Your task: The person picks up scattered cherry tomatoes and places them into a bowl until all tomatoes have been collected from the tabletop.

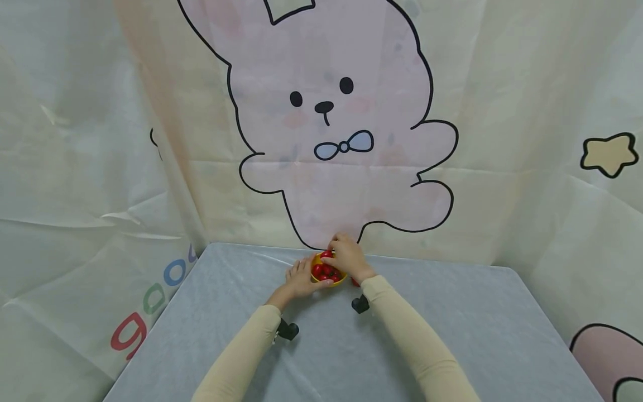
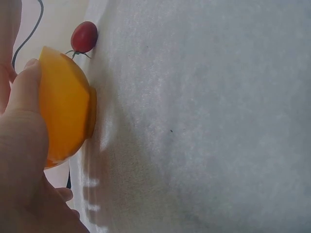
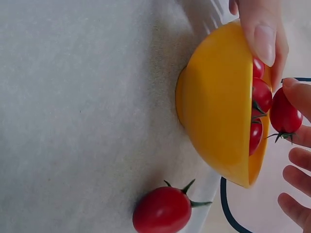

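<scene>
A yellow bowl (image 3: 214, 102) stands upright near the table's far edge, with several red cherry tomatoes (image 3: 261, 95) in it. My left hand (image 1: 300, 281) holds the bowl from the left, its thumb over the near rim. Above the opening, my right hand (image 1: 349, 258) pinches one cherry tomato (image 3: 285, 114) with a green stem between thumb and fingers. Another cherry tomato (image 3: 163, 211) lies on the table to the right of the bowl; the right wrist partly covers it in the head view.
A grey-blue cloth covers the table (image 1: 442, 324). Behind it hangs a pale curtain (image 1: 502, 212) printed with a cartoon animal. Black wrist devices (image 1: 288, 329) hang under both forearms, close over the tabletop.
</scene>
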Tool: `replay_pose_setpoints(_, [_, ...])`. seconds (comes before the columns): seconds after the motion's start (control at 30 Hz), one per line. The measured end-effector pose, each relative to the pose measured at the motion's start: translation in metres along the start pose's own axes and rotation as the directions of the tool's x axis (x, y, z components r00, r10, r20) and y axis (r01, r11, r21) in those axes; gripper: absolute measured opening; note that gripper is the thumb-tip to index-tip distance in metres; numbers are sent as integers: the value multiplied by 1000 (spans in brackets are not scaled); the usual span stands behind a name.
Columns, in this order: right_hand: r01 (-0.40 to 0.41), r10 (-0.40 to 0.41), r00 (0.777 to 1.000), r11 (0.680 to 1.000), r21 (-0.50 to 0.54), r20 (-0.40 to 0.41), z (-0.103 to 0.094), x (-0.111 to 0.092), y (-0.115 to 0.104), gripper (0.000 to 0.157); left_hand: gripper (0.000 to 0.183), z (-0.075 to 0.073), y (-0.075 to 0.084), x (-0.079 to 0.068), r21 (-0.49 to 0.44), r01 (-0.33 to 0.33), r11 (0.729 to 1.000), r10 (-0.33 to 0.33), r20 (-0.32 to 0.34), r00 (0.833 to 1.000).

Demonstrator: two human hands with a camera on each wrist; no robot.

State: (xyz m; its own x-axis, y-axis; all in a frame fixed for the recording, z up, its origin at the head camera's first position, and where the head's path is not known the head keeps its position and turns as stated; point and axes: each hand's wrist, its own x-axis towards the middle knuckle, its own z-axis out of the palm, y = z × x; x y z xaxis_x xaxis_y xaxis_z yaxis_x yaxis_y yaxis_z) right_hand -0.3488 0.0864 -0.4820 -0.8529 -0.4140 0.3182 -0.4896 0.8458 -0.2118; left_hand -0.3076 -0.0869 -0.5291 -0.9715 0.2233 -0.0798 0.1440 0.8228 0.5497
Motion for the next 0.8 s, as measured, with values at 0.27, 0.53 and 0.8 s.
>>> replay_pose_setpoints(0.27, [-41,41,999,999,6,16,4,2,1,36,104,2,0,2,-8,-1,1000,1,3,1000])
replay_pose_setpoints(0.53, [-35,34,999,999,3,19,8,3,3,37,105,0,2,-1,2,-4,1000,4,6,1000])
replay_pose_setpoints(0.8, [-11,12,1000,999,51,-19,8,1,7,26,105,0,2,-2,-14,-2,1000,2,8,1000])
